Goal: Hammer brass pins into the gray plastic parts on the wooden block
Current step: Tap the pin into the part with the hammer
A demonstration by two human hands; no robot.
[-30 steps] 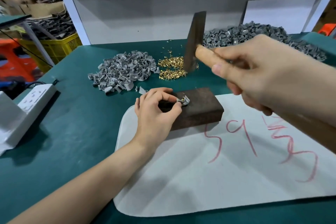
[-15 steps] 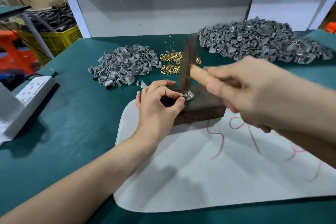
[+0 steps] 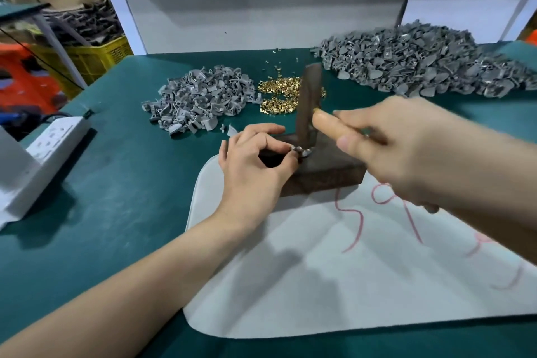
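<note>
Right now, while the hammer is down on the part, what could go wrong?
1. The hammer head is right beside the fingertips of the left hand pinching the gray part; a slightly off blow could hit them.
2. The small part lies on the wooden block held only by that pinch; a glancing hit might flick it away.

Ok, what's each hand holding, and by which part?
The left hand pinches the gray plastic part at its left edge on the wooden block; the right hand grips the hammer by its handle.
</note>
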